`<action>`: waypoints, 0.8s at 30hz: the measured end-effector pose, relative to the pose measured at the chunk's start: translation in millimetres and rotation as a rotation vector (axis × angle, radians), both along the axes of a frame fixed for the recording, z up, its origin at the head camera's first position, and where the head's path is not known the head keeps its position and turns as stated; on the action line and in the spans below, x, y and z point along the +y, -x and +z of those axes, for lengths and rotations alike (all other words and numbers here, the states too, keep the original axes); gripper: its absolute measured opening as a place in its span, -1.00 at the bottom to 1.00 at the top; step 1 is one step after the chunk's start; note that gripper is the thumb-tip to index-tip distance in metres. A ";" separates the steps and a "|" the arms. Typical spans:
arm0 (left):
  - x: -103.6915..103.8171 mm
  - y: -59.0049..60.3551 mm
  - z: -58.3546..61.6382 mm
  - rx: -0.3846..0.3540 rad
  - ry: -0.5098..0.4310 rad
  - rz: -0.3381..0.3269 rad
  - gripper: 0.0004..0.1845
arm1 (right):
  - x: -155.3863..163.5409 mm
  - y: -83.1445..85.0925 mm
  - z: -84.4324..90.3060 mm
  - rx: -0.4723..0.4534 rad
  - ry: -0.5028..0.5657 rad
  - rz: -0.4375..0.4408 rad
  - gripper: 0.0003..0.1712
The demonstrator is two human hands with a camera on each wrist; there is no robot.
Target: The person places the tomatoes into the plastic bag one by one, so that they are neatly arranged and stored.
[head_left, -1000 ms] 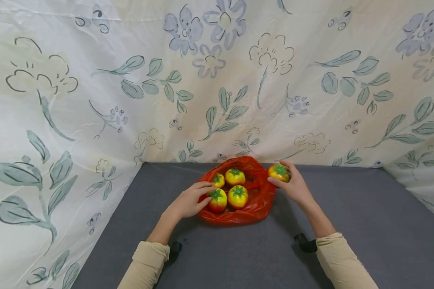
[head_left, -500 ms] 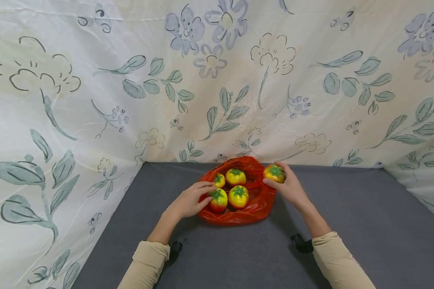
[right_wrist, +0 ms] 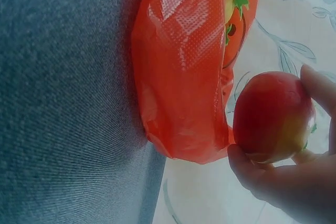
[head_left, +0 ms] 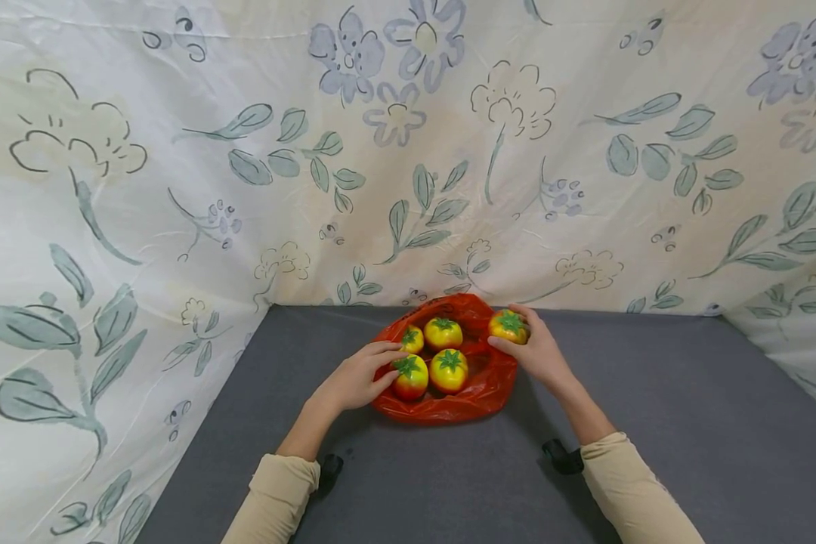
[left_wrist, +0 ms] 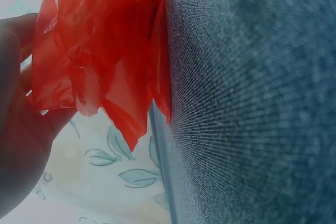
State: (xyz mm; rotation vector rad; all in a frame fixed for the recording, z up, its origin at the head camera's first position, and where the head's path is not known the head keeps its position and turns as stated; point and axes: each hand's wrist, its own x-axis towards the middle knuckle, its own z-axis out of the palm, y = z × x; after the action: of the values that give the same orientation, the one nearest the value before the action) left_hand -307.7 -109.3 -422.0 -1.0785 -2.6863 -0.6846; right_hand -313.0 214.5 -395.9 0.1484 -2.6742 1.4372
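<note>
A red plastic bag (head_left: 442,412) lies with its mouth spread wide on the table. Inside it sit several yellow-and-red tomatoes (head_left: 448,372) with green star-shaped tops. My left hand (head_left: 355,378) holds the bag's left rim, its fingers reaching over the edge beside the nearest left tomato; in the left wrist view the red plastic (left_wrist: 105,40) covers part of the fingers. Between thumb and fingers my right hand (head_left: 540,349) grips another tomato (head_left: 508,326), raised over the bag's right rim. The right wrist view shows this tomato's red underside (right_wrist: 273,116) above the bag's side (right_wrist: 181,77).
A dark grey cloth (head_left: 435,483) covers the table. Behind it and along the sides hangs a pale curtain (head_left: 408,211) printed with flowers and leaves. Black wrist devices (head_left: 563,457) sit under both forearms.
My right hand has moved left with its tomato, from just outside the bag's right rim to over it. The left hand and the tomatoes in the bag have stayed put.
</note>
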 end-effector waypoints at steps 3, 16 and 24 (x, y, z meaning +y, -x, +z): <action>-0.3 0.0 0.4 -0.001 0.001 0.004 -0.60 | -2.5 1.0 0.6 0.003 -0.006 -0.002 -0.04; -1.0 -2.1 2.1 -0.029 0.018 0.010 -0.61 | -20.7 6.8 -7.9 0.073 -0.063 0.052 -0.10; -1.2 -1.0 1.6 0.018 0.000 -0.020 -0.61 | -26.2 12.7 -14.2 0.040 -0.082 0.045 -0.10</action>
State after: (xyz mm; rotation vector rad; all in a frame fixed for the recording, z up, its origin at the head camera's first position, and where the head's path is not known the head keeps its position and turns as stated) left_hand -306.7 -110.5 -420.4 -1.1071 -2.6640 -0.6742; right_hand -325.6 188.4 -410.1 0.2420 -2.7155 1.3224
